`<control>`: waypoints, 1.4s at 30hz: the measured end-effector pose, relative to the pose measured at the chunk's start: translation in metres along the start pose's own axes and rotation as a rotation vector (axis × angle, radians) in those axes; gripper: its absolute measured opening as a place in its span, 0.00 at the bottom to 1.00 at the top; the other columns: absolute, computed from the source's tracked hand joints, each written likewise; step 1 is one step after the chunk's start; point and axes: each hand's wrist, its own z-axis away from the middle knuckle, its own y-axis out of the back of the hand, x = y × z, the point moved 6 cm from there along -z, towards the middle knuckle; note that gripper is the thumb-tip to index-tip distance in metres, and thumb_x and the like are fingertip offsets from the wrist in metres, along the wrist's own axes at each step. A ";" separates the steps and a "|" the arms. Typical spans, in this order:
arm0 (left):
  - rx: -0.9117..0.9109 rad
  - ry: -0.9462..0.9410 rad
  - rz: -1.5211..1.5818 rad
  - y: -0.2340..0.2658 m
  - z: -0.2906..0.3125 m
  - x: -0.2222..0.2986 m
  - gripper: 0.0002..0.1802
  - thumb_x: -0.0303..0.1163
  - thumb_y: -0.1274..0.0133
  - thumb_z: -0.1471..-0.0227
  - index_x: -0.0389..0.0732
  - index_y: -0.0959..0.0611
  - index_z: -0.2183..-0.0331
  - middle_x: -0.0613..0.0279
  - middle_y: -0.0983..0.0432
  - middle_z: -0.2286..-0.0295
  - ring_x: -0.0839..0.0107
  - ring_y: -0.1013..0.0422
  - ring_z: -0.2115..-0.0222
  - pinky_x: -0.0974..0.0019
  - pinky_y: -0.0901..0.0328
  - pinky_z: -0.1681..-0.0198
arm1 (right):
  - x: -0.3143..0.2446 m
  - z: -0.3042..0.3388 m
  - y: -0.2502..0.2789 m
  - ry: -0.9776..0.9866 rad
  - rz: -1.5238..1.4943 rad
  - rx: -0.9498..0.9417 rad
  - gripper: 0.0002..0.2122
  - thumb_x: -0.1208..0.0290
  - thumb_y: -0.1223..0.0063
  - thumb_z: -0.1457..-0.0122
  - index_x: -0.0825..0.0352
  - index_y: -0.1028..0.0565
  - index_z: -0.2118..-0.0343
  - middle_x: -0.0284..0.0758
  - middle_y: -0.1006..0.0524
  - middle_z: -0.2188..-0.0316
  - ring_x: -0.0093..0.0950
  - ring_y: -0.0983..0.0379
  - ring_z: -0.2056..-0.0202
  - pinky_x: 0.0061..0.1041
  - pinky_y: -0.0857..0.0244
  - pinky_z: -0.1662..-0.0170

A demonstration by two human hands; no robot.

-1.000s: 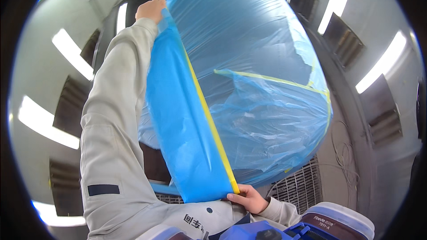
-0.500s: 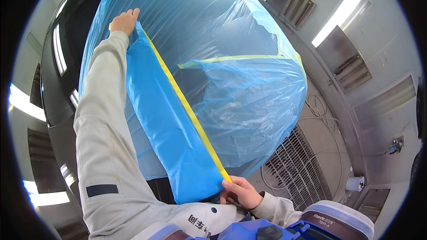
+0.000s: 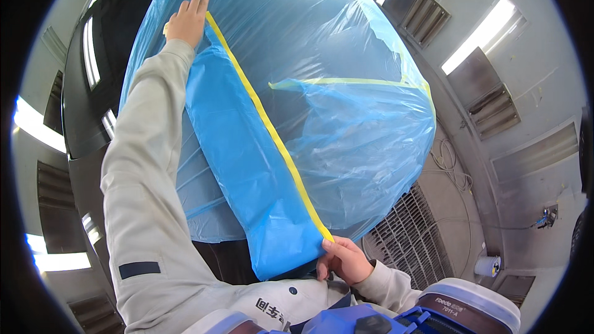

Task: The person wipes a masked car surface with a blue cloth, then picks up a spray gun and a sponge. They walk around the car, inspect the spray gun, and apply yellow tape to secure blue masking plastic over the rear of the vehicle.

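Observation:
A length of blue masking film (image 3: pixel 244 161) with a yellow tape edge (image 3: pixel 272 130) stretches diagonally between my hands over the covered car panel. My left hand (image 3: pixel 187 23) is at its far end, fingers reaching forward, with a bit of yellow showing at its left side; the thumb and palm are hidden. It appears to hold the film's end there. Near my body, my right hand (image 3: pixel 348 260) pinches the near end of the taped edge between thumb and fingers. Thin translucent blue plastic sheeting (image 3: pixel 352 124) lies under the film, with a pale yellow tape strip (image 3: pixel 346 80) across it.
Glossy black bodywork (image 3: pixel 111 31) shows at the left. On the right are a floor grating (image 3: pixel 411 241), a coiled hose (image 3: pixel 455 173), a white spool (image 3: pixel 487 265) and a grey booth wall (image 3: pixel 538 55) with vents. A respirator (image 3: pixel 473 303) fills the bottom edge.
My left hand has moved forward and a little right, its fingers now more stretched. My right hand has shifted slightly right and up, still pinching the taped edge. The whole view has shifted slightly.

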 end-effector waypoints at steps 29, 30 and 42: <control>-0.372 -0.528 0.602 0.144 0.122 0.126 0.42 0.23 0.52 0.51 0.42 0.27 0.32 0.47 0.37 0.30 0.46 0.42 0.29 0.47 0.45 0.27 | 0.116 0.018 0.113 0.576 0.574 0.583 0.18 0.56 0.36 0.32 0.72 0.16 0.60 0.41 0.25 0.52 0.33 0.26 0.52 0.28 0.32 0.48; -0.370 -0.603 0.723 0.186 0.143 0.142 0.43 0.22 0.53 0.53 0.42 0.27 0.32 0.45 0.37 0.30 0.45 0.42 0.29 0.45 0.46 0.27 | 0.119 0.013 0.115 0.580 0.567 0.612 0.18 0.56 0.36 0.32 0.72 0.15 0.60 0.41 0.25 0.52 0.33 0.26 0.52 0.29 0.32 0.47; -0.689 -0.589 0.884 0.316 0.250 0.243 0.43 0.23 0.56 0.55 0.36 0.27 0.33 0.41 0.34 0.33 0.44 0.40 0.30 0.47 0.47 0.26 | 0.184 0.006 0.157 0.861 0.701 0.664 0.22 0.48 0.32 0.38 0.69 0.12 0.63 0.43 0.25 0.49 0.42 0.31 0.43 0.38 0.34 0.40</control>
